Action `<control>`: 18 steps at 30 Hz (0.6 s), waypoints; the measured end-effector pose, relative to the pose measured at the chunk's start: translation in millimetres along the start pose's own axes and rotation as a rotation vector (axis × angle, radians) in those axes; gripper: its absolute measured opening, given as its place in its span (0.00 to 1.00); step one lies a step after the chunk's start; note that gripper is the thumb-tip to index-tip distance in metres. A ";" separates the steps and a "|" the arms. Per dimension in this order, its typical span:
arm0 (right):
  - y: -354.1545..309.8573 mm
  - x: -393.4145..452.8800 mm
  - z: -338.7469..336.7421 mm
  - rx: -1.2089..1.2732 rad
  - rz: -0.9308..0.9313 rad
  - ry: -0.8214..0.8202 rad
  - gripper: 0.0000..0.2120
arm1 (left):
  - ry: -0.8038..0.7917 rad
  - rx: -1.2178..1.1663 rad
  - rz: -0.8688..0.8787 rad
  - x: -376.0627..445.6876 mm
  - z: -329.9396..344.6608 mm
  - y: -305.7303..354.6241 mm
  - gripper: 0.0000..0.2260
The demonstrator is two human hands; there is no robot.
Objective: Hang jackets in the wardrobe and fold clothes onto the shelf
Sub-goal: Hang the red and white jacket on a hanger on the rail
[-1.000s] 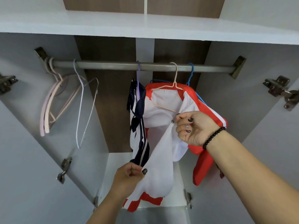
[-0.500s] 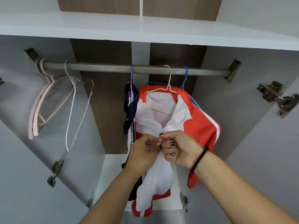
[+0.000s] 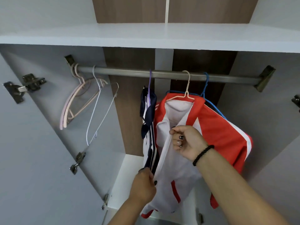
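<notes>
My hands have parted again: half a second ago they met at the middle of the red and white jacket [image 3: 215, 127], and now my right hand [image 3: 186, 142] has risen along the front edge, thumb and fingers pinching the white lining near the chest, while my left hand [image 3: 144, 184] has dropped low and grips the same edge near the hem, pulling it taut. I judge I am closing or straightening the front, so this jacket is nearly done with. It hangs on a cream hanger [image 3: 187, 93] from the rail [image 3: 162, 74], right of centre, just beside the navy jacket [image 3: 148, 117] on its left. Further left, the pink hangers [image 3: 73, 108] and a white wire hanger [image 3: 97, 111] hang bare as before. The shelf [image 3: 146, 36] above shows no folded clothes yet.
</notes>
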State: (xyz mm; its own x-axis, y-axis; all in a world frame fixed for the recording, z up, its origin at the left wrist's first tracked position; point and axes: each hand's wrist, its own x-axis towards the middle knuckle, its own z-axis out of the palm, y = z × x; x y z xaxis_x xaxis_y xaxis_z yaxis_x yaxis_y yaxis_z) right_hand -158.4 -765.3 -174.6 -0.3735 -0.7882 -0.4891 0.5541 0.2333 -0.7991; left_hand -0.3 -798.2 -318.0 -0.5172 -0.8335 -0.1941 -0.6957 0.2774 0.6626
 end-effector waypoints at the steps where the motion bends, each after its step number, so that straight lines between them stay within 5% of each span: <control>1: -0.2 2.4 1.5 -0.015 -0.003 -0.002 0.12 | -0.031 0.024 -0.019 0.7 3.3 -4.6 0.14; 6: -7.1 9.5 2.8 -0.152 -0.041 -0.030 0.11 | -0.127 -0.051 0.075 15.7 2.9 20.5 0.13; 11: -21.3 7.4 0.9 -0.239 -0.045 -0.012 0.10 | 0.041 -0.315 0.297 45.1 -31.5 84.7 0.06; 18: -22.7 19.1 4.5 -0.142 -0.241 0.235 0.14 | 0.111 -0.133 0.518 97.1 -42.4 97.5 0.07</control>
State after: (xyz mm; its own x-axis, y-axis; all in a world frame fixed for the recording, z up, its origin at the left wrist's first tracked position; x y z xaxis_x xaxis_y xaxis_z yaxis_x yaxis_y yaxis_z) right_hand -174.8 -788.2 -164.2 -0.6507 -0.6818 -0.3343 0.3265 0.1463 -0.9338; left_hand -97.3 -872.4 -241.6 -0.7149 -0.6513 0.2543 -0.2914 0.6082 0.7384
